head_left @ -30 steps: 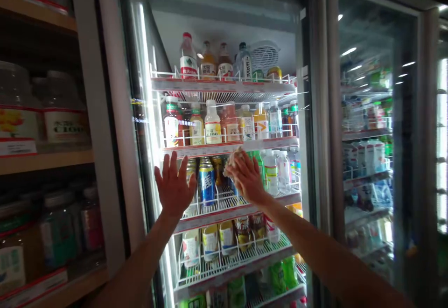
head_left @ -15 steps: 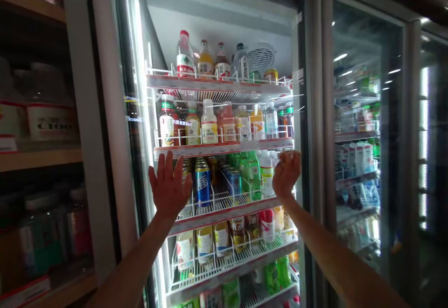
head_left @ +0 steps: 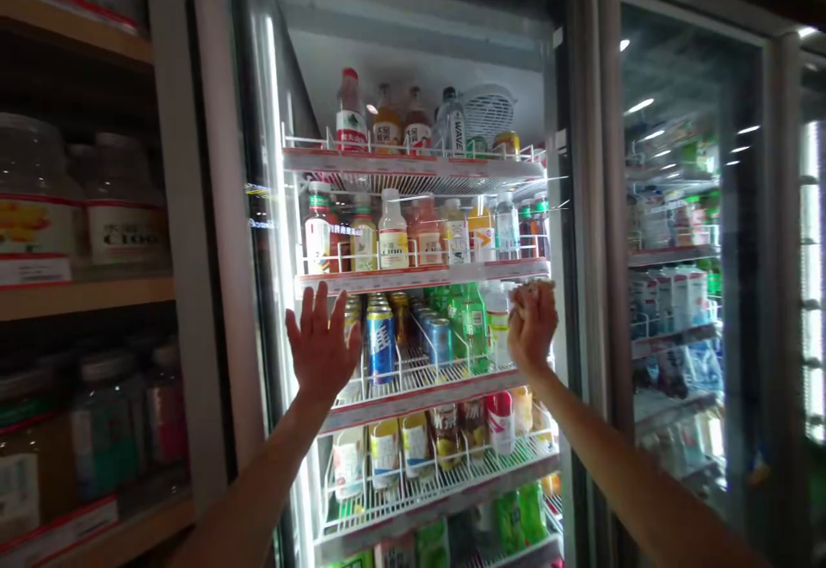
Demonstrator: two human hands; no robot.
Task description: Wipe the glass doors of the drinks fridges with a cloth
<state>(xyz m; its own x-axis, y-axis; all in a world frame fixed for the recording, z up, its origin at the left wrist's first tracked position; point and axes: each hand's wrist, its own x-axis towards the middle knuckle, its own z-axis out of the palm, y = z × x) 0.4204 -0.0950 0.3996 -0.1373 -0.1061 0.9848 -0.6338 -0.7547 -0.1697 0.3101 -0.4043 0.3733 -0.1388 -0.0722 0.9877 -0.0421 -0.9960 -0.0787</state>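
My left hand [head_left: 323,344] is raised with spread fingers in front of the glass door [head_left: 400,0] of a lit drinks cooler. It holds nothing; whether the palm touches the glass, I cannot tell. My right hand [head_left: 533,331] is up near the door's right side, its fingers closed around a crumpled, pale brownish cloth [head_left: 534,288]. Only the cloth's upper edge shows above the fingers. Behind the glass, between the hands, stand a blue can [head_left: 380,344] and green bottles [head_left: 474,323] on a wire shelf.
Several wire shelves of bottles and cans fill the cooler, with a white basket [head_left: 489,110] on the top one. To the left is a wooden shelf [head_left: 90,293] with bottles. A second glass-door cooler [head_left: 684,206] stands at the right.
The whole scene has shifted slightly right and down as the head view turned a little left. Both hands keep nearly the same pose, the right still gripping the cloth.
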